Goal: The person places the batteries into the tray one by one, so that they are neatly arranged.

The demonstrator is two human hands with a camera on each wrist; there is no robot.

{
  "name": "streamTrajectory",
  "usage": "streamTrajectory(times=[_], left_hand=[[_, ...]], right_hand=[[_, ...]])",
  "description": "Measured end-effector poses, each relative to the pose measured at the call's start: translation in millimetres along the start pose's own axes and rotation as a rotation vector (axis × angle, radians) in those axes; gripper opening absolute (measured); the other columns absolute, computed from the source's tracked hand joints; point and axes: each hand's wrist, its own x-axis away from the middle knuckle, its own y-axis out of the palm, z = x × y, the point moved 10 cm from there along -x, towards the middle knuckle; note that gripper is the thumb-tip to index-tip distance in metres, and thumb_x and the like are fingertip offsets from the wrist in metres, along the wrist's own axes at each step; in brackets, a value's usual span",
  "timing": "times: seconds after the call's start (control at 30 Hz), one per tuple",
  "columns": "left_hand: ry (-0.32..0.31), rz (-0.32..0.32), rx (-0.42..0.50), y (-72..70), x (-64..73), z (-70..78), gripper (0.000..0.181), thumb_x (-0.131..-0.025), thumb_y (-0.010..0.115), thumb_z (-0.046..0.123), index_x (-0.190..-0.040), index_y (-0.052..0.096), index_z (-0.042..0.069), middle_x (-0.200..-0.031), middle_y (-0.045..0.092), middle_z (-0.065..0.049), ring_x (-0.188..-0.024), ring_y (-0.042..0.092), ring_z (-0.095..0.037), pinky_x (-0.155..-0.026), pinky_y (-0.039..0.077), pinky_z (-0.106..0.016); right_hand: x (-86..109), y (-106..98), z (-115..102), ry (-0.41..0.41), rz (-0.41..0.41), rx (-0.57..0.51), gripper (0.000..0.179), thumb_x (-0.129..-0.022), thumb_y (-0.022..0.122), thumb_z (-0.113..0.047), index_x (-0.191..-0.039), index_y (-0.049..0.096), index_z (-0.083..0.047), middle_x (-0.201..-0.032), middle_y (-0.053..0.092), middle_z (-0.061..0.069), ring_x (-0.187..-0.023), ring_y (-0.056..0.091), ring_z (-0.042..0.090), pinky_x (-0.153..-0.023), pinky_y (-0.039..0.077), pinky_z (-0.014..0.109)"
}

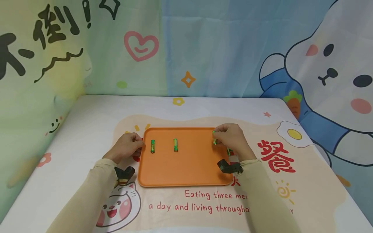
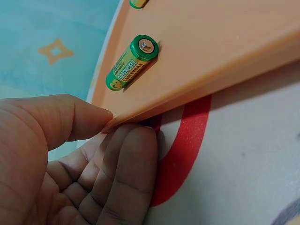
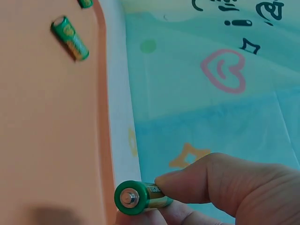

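My left hand (image 1: 127, 146) pinches the left rim of the orange tray (image 1: 186, 168), thumb on top and fingers curled against the underside in the left wrist view. Between the thumb and fingers of my right hand (image 1: 232, 138) is a green and gold battery (image 3: 140, 197), over the tray's right end. Inside the tray lie two similar batteries: one near the left wall (image 2: 132, 62), marked GREENCELL, and another (image 1: 175, 145) farther right. Both are placed lengthwise away from me. Part of one more green battery (image 1: 229, 151) shows by the tray's right edge, mostly hidden by my right hand.
The tray lies on a table with a printed cloth (image 1: 175, 213) of letters and cartoons. A patterned curtain (image 1: 218, 48) hangs behind the table's far edge. Black straps or mounts (image 1: 230, 166) sit at both wrists, the right one overlapping the tray's corner.
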Motion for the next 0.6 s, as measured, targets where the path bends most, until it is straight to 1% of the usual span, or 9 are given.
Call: streamTrajectory(times=[0.17, 0.37, 0.6], left_hand=[[-0.011, -0.001, 0.010, 0.5, -1.0, -1.5, 0.016, -0.098, 0.060, 0.012, -0.102, 0.056, -0.002, -0.084, 0.063, -0.009, -0.071, 0.065, -0.017, -0.064, 0.061, -0.030], [-0.020, 0.009, 0.003, -0.6, -0.7, -2.0, 0.015, -0.098, 0.060, 0.013, -0.101, 0.056, -0.002, -0.082, 0.062, -0.009, -0.070, 0.063, -0.017, -0.063, 0.061, -0.030], [-0.016, 0.016, 0.011, -1.2, -0.9, -1.3, 0.015, -0.097, 0.061, 0.011, -0.101, 0.056, -0.002, -0.084, 0.064, -0.010, -0.069, 0.065, -0.016, -0.062, 0.061, -0.031]], right_hand=[[-3.5, 19, -9, -0.012, -0.046, -0.029, 0.031, -0.094, 0.065, -0.016, -0.120, 0.072, 0.000, -0.103, 0.071, 0.013, -0.085, 0.069, 0.025, -0.083, 0.062, 0.042], [-5.5, 37, -19, -0.017, -0.079, -0.078, 0.030, -0.094, 0.065, -0.015, -0.120, 0.072, 0.000, -0.103, 0.070, 0.013, -0.084, 0.068, 0.025, -0.082, 0.062, 0.040], [-6.0, 52, -27, -0.039, -0.099, -0.071, 0.029, -0.096, 0.066, -0.016, -0.121, 0.071, -0.003, -0.108, 0.070, 0.014, -0.086, 0.072, 0.025, -0.084, 0.061, 0.039]])
